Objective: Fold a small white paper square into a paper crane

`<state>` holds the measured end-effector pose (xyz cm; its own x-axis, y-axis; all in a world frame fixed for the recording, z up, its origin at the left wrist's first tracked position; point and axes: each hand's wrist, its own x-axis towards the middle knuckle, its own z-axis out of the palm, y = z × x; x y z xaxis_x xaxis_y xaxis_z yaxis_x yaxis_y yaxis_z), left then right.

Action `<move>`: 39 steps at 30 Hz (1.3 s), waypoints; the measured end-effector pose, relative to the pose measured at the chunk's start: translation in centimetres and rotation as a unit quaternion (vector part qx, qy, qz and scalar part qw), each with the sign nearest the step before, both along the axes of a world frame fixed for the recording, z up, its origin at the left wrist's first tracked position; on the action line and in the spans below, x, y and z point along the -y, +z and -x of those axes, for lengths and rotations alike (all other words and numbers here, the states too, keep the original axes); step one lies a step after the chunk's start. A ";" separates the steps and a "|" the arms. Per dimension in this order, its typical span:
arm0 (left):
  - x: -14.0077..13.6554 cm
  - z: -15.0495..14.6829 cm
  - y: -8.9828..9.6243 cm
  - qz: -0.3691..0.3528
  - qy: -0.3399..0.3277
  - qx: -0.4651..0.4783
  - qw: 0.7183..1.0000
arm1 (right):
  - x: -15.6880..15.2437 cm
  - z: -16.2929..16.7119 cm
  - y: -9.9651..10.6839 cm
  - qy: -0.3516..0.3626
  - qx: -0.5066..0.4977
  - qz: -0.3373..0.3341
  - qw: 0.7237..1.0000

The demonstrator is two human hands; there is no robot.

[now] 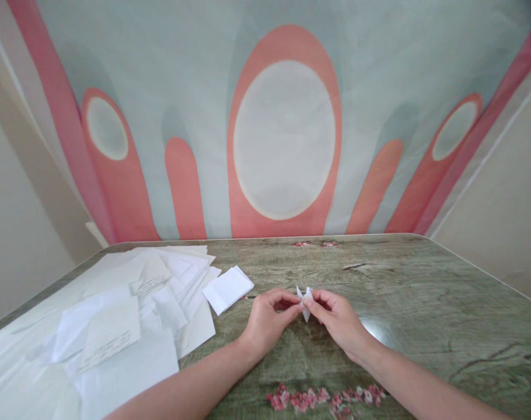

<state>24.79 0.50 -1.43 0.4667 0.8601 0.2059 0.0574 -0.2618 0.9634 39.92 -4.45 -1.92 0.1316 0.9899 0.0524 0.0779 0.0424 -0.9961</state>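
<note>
Between my two hands is a small folded piece of white paper (307, 315), with pointed tips sticking up and one point hanging below. My left hand (272, 318) pinches its left side between thumb and fingers. On the other side, my right hand (335, 318) grips it with the thumb pressed on the front. The fingers hide much of the paper, so its full shape cannot be made out. Both hands are just above the wooden table. Left of my left hand lies a small stack of folded white paper (229, 289).
A wide, overlapping pile of white paper sheets (129, 350) covers the table's left side, some with print. The wood-grain table (444, 315) bears pink flower pictures (309, 399) near its front. Behind its far edge hangs a grey-green and coral patterned backdrop (287, 227).
</note>
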 end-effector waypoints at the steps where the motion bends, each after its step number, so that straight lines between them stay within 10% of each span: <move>1: 0.0 0.0 0.1 -0.004 0.003 0.001 1.000 | 0.0 0.0 0.0 0.001 0.003 -0.001 1.000; 39: -0.1 -0.2 0.1 0.133 -0.002 0.088 0.987 | 0.2 0.2 0.0 0.025 0.037 -0.007 0.999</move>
